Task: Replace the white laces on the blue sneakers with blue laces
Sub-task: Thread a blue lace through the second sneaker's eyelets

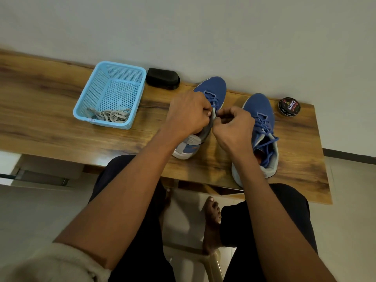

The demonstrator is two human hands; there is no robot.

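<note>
Two blue sneakers (211, 92) (259, 110); two hands (187, 115) (234, 129); one basket (81, 110); one tin (289, 106)

A plain home room: wooden shelf-table (61, 123) against a bare white wall (183, 27), shoe-polish tin (289, 106), tiled floor (30, 210).

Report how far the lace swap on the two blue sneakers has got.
Done: the old pale laces lie in the light blue plastic basket, and the right blue sneaker already carries blue laces. In hand: the left hand and right hand pinch at the tongue of the left blue sneaker, already laced blue near the toe. Left: finishing its top.
</note>
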